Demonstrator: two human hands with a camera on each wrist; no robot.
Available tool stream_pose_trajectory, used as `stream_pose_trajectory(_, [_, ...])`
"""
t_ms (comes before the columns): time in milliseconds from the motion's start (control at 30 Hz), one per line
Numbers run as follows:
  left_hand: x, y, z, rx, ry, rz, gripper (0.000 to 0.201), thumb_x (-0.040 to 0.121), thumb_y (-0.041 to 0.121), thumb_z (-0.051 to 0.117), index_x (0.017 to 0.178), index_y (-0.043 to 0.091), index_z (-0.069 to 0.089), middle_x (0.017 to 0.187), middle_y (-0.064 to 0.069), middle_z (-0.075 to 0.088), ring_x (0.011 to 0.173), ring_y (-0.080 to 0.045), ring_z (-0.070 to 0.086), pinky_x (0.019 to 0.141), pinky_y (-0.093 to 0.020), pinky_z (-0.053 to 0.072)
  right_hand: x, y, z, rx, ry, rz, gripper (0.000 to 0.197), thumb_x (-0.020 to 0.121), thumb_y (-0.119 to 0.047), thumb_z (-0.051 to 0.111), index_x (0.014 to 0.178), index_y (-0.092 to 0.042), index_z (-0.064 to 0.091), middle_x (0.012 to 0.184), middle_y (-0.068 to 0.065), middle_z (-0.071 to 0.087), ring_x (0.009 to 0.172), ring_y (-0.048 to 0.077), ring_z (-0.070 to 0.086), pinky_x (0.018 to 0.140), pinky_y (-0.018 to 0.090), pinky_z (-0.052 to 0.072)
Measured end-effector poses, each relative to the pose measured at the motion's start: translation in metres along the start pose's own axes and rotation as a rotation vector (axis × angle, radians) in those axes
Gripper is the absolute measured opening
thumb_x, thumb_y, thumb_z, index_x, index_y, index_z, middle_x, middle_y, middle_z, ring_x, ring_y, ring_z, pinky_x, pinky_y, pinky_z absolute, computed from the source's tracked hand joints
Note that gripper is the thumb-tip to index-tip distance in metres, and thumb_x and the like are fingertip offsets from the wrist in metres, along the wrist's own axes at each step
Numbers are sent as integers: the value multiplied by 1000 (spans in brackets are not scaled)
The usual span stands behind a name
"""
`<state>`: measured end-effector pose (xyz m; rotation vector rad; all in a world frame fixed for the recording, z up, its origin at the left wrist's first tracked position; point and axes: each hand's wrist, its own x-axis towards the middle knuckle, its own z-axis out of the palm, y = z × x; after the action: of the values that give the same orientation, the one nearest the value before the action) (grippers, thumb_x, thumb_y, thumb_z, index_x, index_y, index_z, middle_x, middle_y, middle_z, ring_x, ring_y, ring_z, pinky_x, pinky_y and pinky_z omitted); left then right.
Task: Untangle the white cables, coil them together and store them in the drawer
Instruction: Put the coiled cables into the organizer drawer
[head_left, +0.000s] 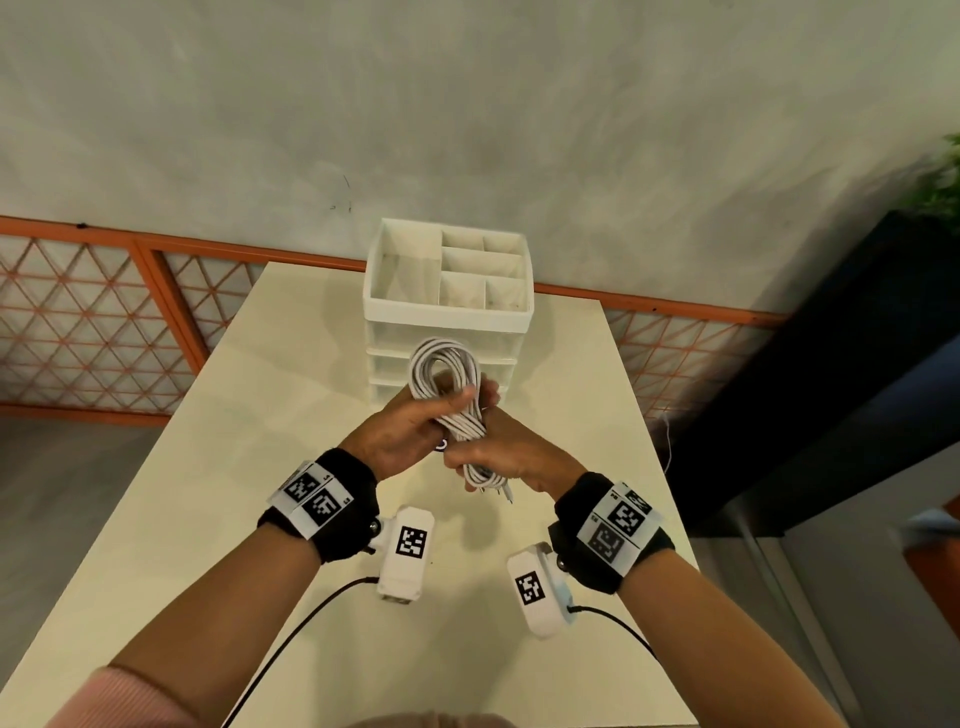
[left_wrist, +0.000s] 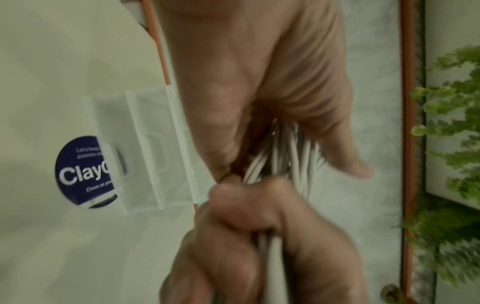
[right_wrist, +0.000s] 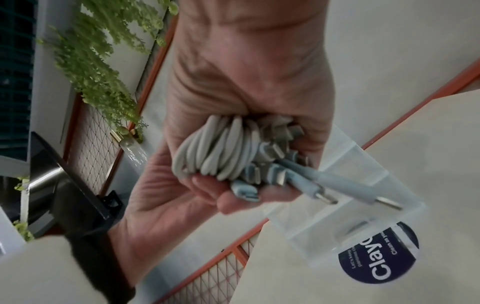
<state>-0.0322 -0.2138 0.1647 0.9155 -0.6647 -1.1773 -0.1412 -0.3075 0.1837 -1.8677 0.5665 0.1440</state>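
Observation:
A bundle of coiled white cables (head_left: 442, 370) is held upright over the table, just in front of the white drawer unit (head_left: 448, 310). My left hand (head_left: 413, 422) grips the coil around its middle from the left. My right hand (head_left: 511, 453) grips the lower part, where the plug ends (head_left: 500, 489) stick out below the fist. In the right wrist view the cable loops (right_wrist: 215, 152) and several plugs (right_wrist: 363, 193) bunch inside my right hand (right_wrist: 249, 82). The left wrist view has the cable strands (left_wrist: 285, 156) running between both fists. The translucent drawers (left_wrist: 150, 148) look closed.
The cream table (head_left: 208, 467) carries the drawer unit with an open compartment tray on top. A round dark blue sticker (right_wrist: 376, 255) lies on the table beside the unit. An orange lattice railing (head_left: 93, 312) stands behind, a dark cabinet (head_left: 831, 389) and a green plant (left_wrist: 451, 123) to the right.

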Motion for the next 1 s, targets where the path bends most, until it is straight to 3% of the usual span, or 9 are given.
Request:
stream_pose_trajectory(100, [4,6,-1,-323,128,49,54,68,30,78,117,19,60,108,-10,71,99,-22,67,88,-38,56,2,4,0,-115,-2,19,12,70,-10,65,70,-9,53,63,11,49,57,21,48,58,30,41])
stream_pose_trajectory(200, [9,12,7,-251,329,43,17,81,31,65,88,15,68,79,-2,69,79,-16,64,72,-31,58,3,7,0,-189,-25,11,16,75,-5,64,66,-8,51,57,4,46,52,15,44,53,24,36])
stream_pose_trajectory(300, [15,8,10,-277,427,-13,27,89,29,61,66,15,64,64,0,64,66,-14,62,69,-32,57,4,11,-2,-233,-34,-9,21,75,-5,64,62,-10,49,56,2,47,51,14,45,53,24,37])
stream_pose_trajectory(467, [17,1,9,-398,353,-7,25,93,24,51,72,14,56,83,-5,73,92,-18,70,76,-40,59,2,15,-8,-289,-65,-5,25,77,-7,64,59,-14,48,54,1,47,46,8,46,53,23,39])
stream_pose_trajectory(533, [19,0,11,-411,369,-25,26,94,25,50,70,16,53,70,0,68,75,-13,69,70,-35,58,2,17,-7,-278,-76,-9,25,77,-6,64,58,-15,49,56,1,47,50,12,46,55,24,38])
stream_pose_trajectory(600, [22,0,14,-410,437,-36,33,94,30,50,64,17,47,50,5,51,48,-8,54,57,-24,52,3,21,-4,-262,-62,-21,26,76,-5,64,58,-16,48,55,0,48,51,14,47,56,25,39])
stream_pose_trajectory(667, [27,-2,15,-418,544,-36,40,93,36,53,60,18,40,42,7,36,36,-7,37,43,-16,39,4,26,1,-337,-21,-44,23,73,-9,64,58,-15,49,52,-1,51,48,16,49,56,27,40])
stream_pose_trajectory(833, [34,-13,11,-421,673,-122,43,93,33,55,58,19,35,36,9,26,30,-4,24,35,-15,26,4,35,6,-760,119,-137,15,74,-19,61,76,-6,57,66,10,69,56,26,57,64,34,50])
stream_pose_trajectory(1000, [35,-10,9,-488,487,-255,44,87,37,60,52,18,42,40,5,39,37,-10,40,56,-23,40,3,43,-10,-542,6,-127,22,85,-24,62,100,-11,54,74,4,66,66,21,60,70,32,48])
